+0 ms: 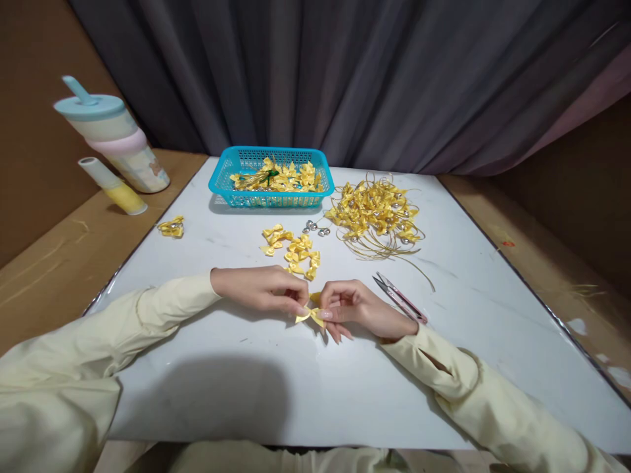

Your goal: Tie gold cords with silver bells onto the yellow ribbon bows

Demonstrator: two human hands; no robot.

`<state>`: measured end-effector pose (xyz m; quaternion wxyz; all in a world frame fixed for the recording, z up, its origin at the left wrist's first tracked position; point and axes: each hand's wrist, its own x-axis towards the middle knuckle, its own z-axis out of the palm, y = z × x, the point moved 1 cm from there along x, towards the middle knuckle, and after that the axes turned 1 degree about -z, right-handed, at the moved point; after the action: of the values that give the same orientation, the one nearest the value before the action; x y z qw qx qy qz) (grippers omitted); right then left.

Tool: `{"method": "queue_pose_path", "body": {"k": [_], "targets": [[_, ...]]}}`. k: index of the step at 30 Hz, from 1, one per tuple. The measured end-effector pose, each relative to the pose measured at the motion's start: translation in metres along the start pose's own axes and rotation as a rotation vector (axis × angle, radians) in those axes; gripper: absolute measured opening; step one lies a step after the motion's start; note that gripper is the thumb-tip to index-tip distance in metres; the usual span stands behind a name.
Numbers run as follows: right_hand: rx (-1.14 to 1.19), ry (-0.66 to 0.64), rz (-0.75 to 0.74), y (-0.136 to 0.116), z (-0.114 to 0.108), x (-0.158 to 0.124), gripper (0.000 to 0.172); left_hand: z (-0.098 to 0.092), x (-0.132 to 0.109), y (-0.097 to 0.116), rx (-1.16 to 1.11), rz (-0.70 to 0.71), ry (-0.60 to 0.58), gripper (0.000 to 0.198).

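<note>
The left hand pinches the left side of a yellow bow narrowly between thumb and fingers; the right hand pinches its right side just as narrowly. The bow is over the middle of the white table. On the table's far side, a blue basket holds yellow ribbon pieces and a green tie. A lidded cup stands far left.
</note>
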<state>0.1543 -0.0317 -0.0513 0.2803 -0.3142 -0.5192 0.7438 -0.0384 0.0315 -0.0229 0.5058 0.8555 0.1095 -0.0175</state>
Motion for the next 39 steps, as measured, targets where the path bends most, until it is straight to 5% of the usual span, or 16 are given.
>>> {"method": "queue_pose_path", "body": {"k": [9,19,23,32,39], "targets": [[0.023,0.012,-0.013,0.003,0.001,-0.001,0.024,0.0,-0.001,0.001,0.027,0.046,0.034,0.019],[-0.051,0.005,-0.016,0.005,0.009,0.002,0.028,-0.008,-0.004,0.003,0.054,-0.103,-0.103,0.023],[0.003,0.074,-0.026,0.008,0.008,0.005,0.029,-0.017,-0.007,0.005,0.158,-0.147,-0.032,0.03],[0.05,0.112,-0.009,0.006,0.005,0.003,0.026,-0.035,-0.014,0.0,0.355,-0.291,0.279,0.014],[0.046,0.105,-0.003,0.005,0.004,0.004,0.025,-0.031,-0.014,-0.009,0.516,-0.333,0.336,0.022]]}}
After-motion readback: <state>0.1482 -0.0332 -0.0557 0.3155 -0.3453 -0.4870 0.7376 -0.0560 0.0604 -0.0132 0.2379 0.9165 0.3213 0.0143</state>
